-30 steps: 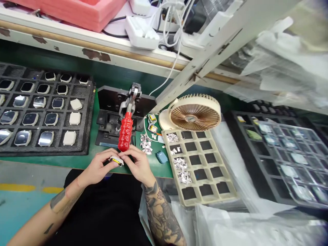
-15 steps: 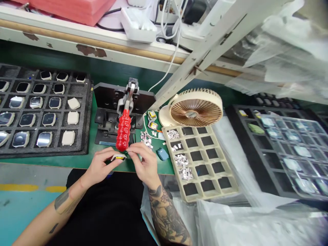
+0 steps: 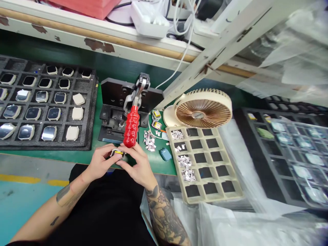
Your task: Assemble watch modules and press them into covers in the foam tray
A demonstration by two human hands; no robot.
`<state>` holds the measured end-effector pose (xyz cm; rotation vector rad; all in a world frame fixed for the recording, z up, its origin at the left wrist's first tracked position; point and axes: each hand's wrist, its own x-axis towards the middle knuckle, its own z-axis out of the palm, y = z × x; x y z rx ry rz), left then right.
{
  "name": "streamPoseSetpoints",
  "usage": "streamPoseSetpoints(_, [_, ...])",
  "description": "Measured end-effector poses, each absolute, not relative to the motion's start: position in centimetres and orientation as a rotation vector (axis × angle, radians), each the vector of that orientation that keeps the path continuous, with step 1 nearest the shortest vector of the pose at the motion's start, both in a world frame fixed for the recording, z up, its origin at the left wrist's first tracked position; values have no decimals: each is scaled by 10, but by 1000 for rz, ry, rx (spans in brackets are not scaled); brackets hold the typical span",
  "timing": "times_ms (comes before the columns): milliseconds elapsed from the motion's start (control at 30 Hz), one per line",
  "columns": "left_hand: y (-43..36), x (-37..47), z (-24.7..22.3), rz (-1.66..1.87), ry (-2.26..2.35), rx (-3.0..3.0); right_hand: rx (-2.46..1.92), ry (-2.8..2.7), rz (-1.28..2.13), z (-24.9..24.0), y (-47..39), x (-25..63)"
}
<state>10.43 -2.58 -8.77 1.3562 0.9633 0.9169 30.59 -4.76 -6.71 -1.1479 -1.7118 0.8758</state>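
Note:
Close to the table's front edge, my left hand (image 3: 101, 161) grips a small watch case (image 3: 120, 153) with its thumb over the near side. A yellow part shows inside the case. My right hand (image 3: 137, 165) has its fingers and thumb closed around the right side of the same case; its fingertips are partly hidden. Just above the hands rises the red handle (image 3: 131, 126) of a toggle clamp press (image 3: 115, 119). Small pale pieces (image 3: 149, 140) lie loose on the green table right of the press, beside a blue block (image 3: 165, 154).
At the left, a dark foam tray (image 3: 88, 116) holds rows of watches. A beige fan (image 3: 202, 109) stands behind a beige compartment tray (image 3: 183, 198) with small pale pieces. Farther right are a black tray (image 3: 256, 150) and plastic bags (image 3: 230, 222). A shelf post (image 3: 205, 61) slants behind.
My right hand has moved in to the watch case and now holds its right side. The case has tipped so more of the yellow part shows. The whole view has shifted slightly.

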Motion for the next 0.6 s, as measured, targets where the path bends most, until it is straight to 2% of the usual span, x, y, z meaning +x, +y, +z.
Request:
streamPoseSetpoints(200, [-24,100,-89,875,960,1285,-1103,-1996,523,-76,-52,299])
streamPoseSetpoints(367, [-21,93,-86,832,920,1339,-1198,-2097,413,-67,-54,296])
streamPoseSetpoints(467, [-25,84,-85,835,969,1348,-1296,-2016,316,-47,-75,304])
streamPoseSetpoints(600, [-23,77,-92,853,1105,1292,-1520,-1642,83,-13,-135,348])
